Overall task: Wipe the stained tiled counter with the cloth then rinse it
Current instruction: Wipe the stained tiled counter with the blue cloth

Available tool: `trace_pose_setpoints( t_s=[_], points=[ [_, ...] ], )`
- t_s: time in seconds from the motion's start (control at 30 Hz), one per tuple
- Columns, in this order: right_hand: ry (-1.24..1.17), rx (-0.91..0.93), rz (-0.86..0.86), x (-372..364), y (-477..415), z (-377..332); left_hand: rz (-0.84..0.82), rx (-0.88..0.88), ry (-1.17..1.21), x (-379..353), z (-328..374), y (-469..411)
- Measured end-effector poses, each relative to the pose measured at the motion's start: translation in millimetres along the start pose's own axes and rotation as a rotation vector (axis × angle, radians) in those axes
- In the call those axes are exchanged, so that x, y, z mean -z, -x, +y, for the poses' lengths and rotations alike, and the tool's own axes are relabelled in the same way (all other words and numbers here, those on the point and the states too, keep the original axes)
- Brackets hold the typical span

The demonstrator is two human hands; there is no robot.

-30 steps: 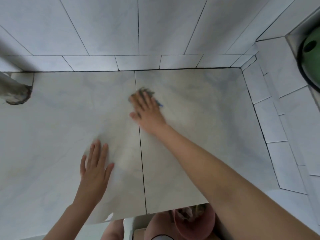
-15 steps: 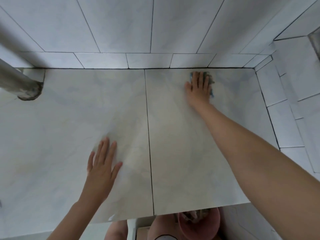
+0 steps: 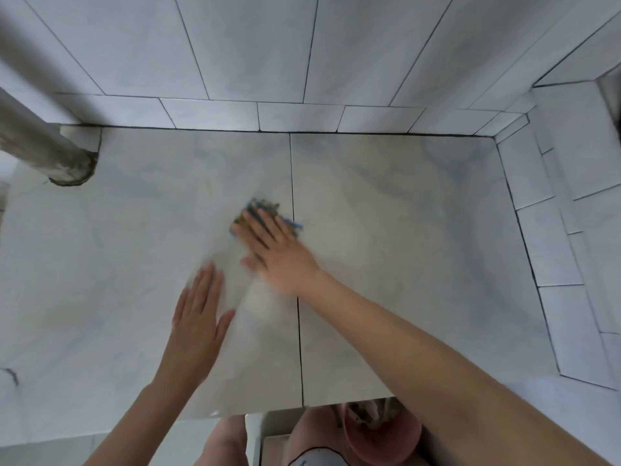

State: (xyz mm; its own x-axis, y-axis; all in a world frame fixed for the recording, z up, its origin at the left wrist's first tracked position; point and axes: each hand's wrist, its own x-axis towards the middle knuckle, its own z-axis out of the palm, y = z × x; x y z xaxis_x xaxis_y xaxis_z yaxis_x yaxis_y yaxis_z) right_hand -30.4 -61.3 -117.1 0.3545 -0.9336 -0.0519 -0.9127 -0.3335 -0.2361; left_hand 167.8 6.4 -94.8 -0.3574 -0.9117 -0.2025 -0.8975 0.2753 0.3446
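- Head view: the right hand (image 3: 280, 253) lies flat on the cloth (image 3: 265, 208), fingers straight and a little spread. It presses the cloth down onto the table (image 3: 420, 230) and does not pinch it. The cloth is a small bunched rag with blue and yellowish threads. It sits near the middle of the table, just left of the dark grout joint (image 3: 297, 331), with a blue edge reaching across it.
- The left hand (image 3: 198, 317) rests palm-down on the table with fingers straight and close together. It holds nothing, lies just beside the right wrist, and looks like a brace for the lean.
- The step in hand is the wipe. It goes best with the palm weight over the cloth, not the fingertips alone, so the whole rag stays in contact.
- A cloudy pale patch (image 3: 265, 304) lies between the hands; I cannot tell whether it is stain or wet film. Overlapping passes should cover it.
- The grout joint likely traps grime, so a stroke along it should serve better than one across it.
- The corner by the grey pipe (image 3: 43, 146) at far left needs a folded edge of cloth.
- A pink bucket (image 3: 386, 445) stands below the near edge of the table and may serve for rinsing. Its contents are blurred.
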Motion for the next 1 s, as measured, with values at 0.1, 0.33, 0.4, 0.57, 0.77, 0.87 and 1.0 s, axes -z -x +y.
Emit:
trace_pose_setpoints(
  t_s=[0.1, 0.33, 0.4, 0.57, 0.77, 0.87, 1.0],
  points=[
    [-0.021, 0.054, 0.004, -9, 53, -25, -0.002, 0.045, 0.0, 1, -7, 8],
    [-0.023, 0.125, -0.153, -15, 165, -73, -0.008, 0.061, 0.03, 0, -20, 38],
    [-0.013, 0.141, -0.176, -14, 182, -79, -0.026, 0.057, 0.03, 1, -21, 45],
    [-0.018, 0.004, -0.209, -5, 195, -64, -0.018, 0.047, 0.037, -1, -23, 59],
    [-0.097, -0.601, -0.095, -2, 216, -68, 0.025, 0.039, 0.057, 2, -40, 72],
    [-0.097, -0.69, -0.05, -15, 206, -114, 0.027, 0.049, 0.07, 8, -59, 78],
    [-0.116, -0.606, -0.078, -33, 176, -185, 0.048, 0.089, 0.098, 17, -85, 88]
  ],
)
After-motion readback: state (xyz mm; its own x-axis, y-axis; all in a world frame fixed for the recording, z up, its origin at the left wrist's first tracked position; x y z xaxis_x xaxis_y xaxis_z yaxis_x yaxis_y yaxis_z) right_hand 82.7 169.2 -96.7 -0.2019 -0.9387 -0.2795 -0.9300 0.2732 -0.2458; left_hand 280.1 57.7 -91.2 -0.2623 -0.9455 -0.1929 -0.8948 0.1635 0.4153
